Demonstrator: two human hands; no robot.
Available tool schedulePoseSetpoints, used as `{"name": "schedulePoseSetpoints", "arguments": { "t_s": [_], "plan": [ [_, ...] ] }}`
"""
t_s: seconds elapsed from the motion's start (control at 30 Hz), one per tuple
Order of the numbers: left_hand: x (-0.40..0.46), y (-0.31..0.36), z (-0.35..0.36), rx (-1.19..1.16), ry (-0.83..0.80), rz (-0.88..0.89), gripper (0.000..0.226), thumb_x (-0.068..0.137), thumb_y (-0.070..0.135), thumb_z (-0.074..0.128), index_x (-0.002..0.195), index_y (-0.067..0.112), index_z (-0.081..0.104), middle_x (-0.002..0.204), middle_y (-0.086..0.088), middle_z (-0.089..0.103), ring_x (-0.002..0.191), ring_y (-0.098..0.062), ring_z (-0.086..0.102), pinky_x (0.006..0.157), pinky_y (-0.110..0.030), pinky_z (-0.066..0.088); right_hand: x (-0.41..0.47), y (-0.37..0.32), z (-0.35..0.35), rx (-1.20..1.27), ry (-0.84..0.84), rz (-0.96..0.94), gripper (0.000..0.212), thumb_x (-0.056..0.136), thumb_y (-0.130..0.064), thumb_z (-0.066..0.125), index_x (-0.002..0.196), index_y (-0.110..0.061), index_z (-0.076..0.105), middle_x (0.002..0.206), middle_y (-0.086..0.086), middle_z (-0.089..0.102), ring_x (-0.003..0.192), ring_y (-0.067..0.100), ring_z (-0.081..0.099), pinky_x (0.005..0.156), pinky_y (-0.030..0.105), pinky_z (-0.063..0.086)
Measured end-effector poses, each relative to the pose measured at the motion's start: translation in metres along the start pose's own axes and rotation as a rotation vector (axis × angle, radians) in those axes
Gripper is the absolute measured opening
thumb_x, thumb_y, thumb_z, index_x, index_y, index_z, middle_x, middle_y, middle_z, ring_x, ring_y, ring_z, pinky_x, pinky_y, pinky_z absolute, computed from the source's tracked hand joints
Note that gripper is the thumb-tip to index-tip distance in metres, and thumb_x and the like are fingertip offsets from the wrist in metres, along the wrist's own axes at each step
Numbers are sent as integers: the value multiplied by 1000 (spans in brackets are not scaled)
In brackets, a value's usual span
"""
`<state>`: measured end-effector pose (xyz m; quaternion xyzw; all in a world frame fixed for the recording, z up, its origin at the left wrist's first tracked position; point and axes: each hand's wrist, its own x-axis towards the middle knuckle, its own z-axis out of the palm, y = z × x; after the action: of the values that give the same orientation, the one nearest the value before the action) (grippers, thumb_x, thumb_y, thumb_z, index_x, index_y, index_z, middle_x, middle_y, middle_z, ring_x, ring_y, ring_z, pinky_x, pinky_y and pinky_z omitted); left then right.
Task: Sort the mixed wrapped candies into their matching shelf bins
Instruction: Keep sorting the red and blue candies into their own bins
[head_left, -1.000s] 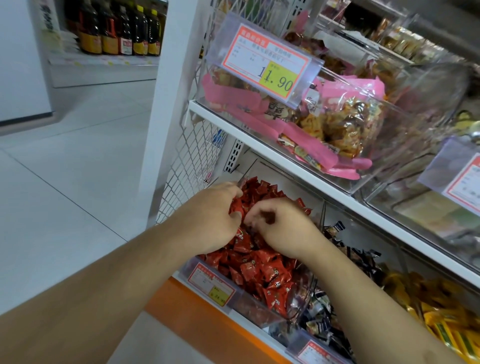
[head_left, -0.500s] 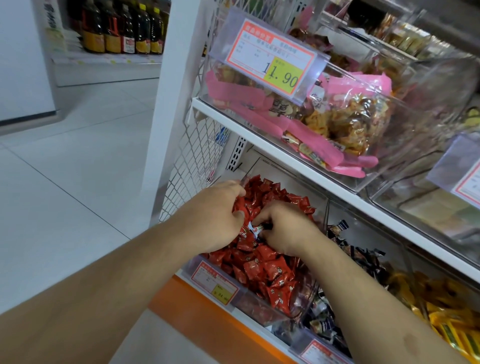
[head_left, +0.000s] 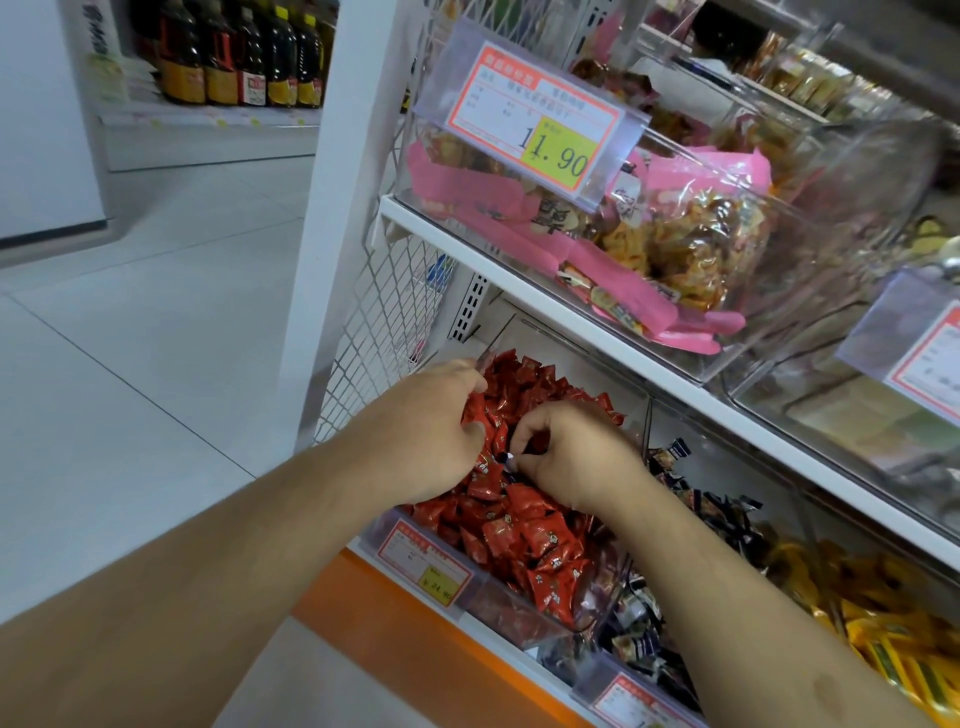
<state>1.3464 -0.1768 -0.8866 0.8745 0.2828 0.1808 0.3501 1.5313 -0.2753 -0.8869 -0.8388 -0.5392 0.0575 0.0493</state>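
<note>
Fingertips of the right hand (head_left: 576, 457) pinch a dark stray candy (head_left: 506, 458) among red candies (head_left: 524, 530), its matching dark-candy bin (head_left: 691, 499) just rightward; left hand (head_left: 431, 431) grips red ones.

The small red candies (head_left: 524, 525) wear crinkled, glossy foil-like wrappers, heaped in a clear hard-plastic bin (head_left: 498, 597) with a smooth, shiny front. The pink-edged snack bags (head_left: 670, 244) above are transparent glossy film — creased and reflective. The white side grille (head_left: 384, 312) looks like painted metal mesh, the pale floor tiles (head_left: 156, 322) smooth with a soft sheen — the dark bottles (head_left: 234, 57) glossy.
</note>
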Motion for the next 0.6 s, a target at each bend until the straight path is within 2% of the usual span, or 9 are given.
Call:
{"name": "schedulePoseSetpoints", "arguments": {
  "t_s": [0.07, 0.13, 0.17, 0.2, 0.27, 0.37, 0.43, 0.5, 0.6],
  "plan": [
    [-1, 1, -1, -1, -3, -3, 50, 101, 27, 58, 149, 27, 46, 160, 12, 37, 143, -9, 39, 103, -16, 24, -3, 0, -1, 107, 56, -4, 17, 84, -34, 85, 78, -31, 70, 88, -18, 69, 74, -3, 62, 64, 13, 46],
    [-1, 0, -1, 1, -6, -5, 50, 101, 28, 58, 149, 27, 46, 160, 12, 37, 143, -9, 39, 103, -17, 24, -7, -3, -4, 225, 99, -34, 19, 83, -33, 86, 79, -31, 68, 103, -22, 72, 96, -7, 64, 82, 8, 42],
    [-1, 1, -1, 2, -8, -3, 50, 101, 28, 58, 149, 27, 46, 160, 12, 37, 143, -10, 39, 103, -17, 25, -11, -6, -7, 276, 118, -45, 19, 83, -32, 86, 79, -31, 68, 107, -22, 72, 102, -8, 63, 89, 10, 42],
    [-1, 0, -1, 4, -10, -2, 50, 101, 28, 58, 150, 26, 46, 160, 12, 37, 143, -10, 40, 103, -17, 25, -16, -9, -10, 315, 150, -40, 19, 84, -32, 85, 80, -31, 67, 105, -22, 72, 102, -7, 64, 90, 14, 45],
    [-1, 0, -1, 6, -15, -2, 50, 101, 29, 58, 150, 26, 46, 160, 11, 36, 143, -11, 40, 102, -17, 25, -33, -13, -19, 375, 236, 18, 18, 88, -31, 81, 82, -30, 64, 92, -18, 71, 89, -3, 65, 81, 21, 50],
    [-3, 1, -2, -6, -18, -1, 50, 101, 30, 58, 150, 25, 46, 160, 11, 36, 143, -11, 39, 102, -18, 25, -72, -9, -30, 467, 360, 136, 15, 93, -30, 75, 85, -29, 63, 86, -12, 69, 82, 1, 64, 68, 15, 46],
    [-3, 2, -2, -4, -17, 5, 50, 101, 31, 59, 150, 25, 46, 161, 11, 34, 145, -11, 37, 103, -18, 23, -102, 1, -33, 509, 447, 203, 13, 93, -28, 75, 87, -28, 64, 86, -11, 69, 80, 3, 65, 70, 17, 49],
    [-4, 3, -2, -3, -19, 6, 50, 101, 31, 59, 150, 24, 47, 162, 11, 32, 146, -11, 35, 104, -19, 21, -127, 17, -32, 428, 511, 292, 12, 93, -30, 75, 88, -27, 64, 86, -16, 69, 74, 3, 64, 69, 30, 53],
    [-4, 3, -1, -3, -29, 1, 50, 101, 31, 58, 150, 25, 47, 165, 12, 28, 149, -12, 31, 109, -21, 22, -152, 35, -31, 142, 458, 397, 8, 92, -33, 74, 96, -32, 67, 86, -20, 72, 64, 0, 58, 63, 30, 42]
  ]
}}
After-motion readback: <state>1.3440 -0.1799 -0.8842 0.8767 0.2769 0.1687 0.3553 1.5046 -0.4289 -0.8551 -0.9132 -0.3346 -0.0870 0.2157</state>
